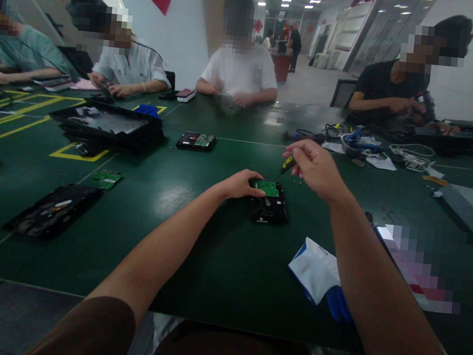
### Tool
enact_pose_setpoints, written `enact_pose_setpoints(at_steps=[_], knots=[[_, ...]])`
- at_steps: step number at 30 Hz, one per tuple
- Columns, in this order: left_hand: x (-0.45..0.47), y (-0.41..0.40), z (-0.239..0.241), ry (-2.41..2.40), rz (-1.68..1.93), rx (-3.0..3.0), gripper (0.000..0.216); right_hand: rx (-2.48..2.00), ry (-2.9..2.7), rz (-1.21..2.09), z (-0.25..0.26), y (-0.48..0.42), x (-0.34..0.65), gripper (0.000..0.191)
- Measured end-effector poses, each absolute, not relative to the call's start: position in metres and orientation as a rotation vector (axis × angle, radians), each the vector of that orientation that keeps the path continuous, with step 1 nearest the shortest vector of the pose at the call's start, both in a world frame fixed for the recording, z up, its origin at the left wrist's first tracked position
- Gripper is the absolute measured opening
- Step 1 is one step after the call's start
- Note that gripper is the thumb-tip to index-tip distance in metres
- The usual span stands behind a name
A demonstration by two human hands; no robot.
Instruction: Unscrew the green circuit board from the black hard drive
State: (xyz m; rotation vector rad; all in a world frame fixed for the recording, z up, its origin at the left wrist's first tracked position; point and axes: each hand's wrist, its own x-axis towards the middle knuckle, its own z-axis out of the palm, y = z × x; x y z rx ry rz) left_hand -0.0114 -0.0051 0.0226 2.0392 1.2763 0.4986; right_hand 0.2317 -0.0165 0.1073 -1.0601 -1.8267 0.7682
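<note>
A black hard drive [270, 210] lies flat on the green table mat in front of me, a green circuit board [269, 189] at its far end. My left hand [242, 185] grips the drive's left side, with the thumb over the board's edge. Between the fingers of my right hand [316, 167] is a yellow and black screwdriver [288, 164]. It slants down, its thin tip at the board's far edge; whether the tip touches a screw is too small to tell. Several tiny pieces, perhaps screws, lie just right of the drive.
At left lie another opened drive [55, 213], a loose green board [108, 179] and black trays [108, 123]. Another drive [196, 141] is farther back. A white-blue glove [317, 269] lies near my right forearm. Cables [361, 142] and a grey metal box [472, 207] are right. People sit opposite.
</note>
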Motion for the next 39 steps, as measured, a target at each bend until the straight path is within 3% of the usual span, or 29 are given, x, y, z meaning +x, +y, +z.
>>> enact_pose_setpoints(at_steps=[9, 17, 25, 33, 39], knots=[[-0.012, -0.003, 0.019, 1.28, 0.492, 2.034, 0.074, -1.067, -1.803, 0.886, 0.111, -0.019, 0.237, 0.032], [-0.014, -0.002, 0.016, 1.272, 0.5, 2.058, 0.077, -1.198, -1.771, 0.608, 0.11, -0.019, 0.238, 0.024], [-0.015, 0.0, 0.013, 1.262, 0.513, 2.051, 0.078, -1.059, -1.763, 0.82, 0.106, -0.015, 0.236, 0.036], [-0.014, -0.002, 0.016, 1.264, 0.514, 2.05, 0.075, -1.106, -1.727, 0.663, 0.106, -0.015, 0.236, 0.035], [-0.015, -0.001, 0.015, 1.26, 0.497, 2.059, 0.077, -1.062, -1.694, 0.769, 0.103, -0.012, 0.235, 0.035]])
